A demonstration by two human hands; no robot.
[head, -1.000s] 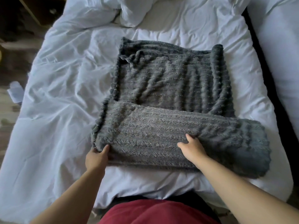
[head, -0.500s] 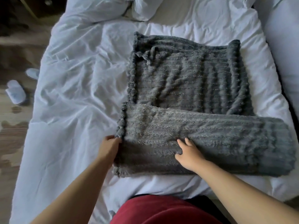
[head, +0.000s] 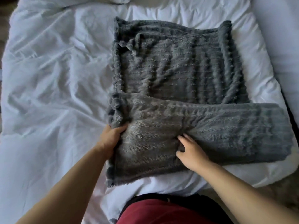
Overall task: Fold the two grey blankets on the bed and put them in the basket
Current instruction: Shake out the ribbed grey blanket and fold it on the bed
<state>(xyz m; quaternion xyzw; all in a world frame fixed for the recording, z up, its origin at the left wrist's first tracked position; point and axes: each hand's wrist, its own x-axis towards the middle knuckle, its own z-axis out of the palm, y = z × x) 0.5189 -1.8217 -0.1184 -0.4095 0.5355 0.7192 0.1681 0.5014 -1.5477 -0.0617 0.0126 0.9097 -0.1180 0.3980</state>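
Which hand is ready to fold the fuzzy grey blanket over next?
Probably the left hand. It grips the left end of the folded strip of the grey blanket, so it could carry that end across. The right hand just rests on the strip's middle, where a crease might go.

The grey blanket [head: 178, 75] was plush, fuzzy cloth with raised ribs (its near fold showed a shaggier, paler nap). Under the blanket, the bed [head: 53, 88] wore matt white cotton-like cloth, heavily creased.
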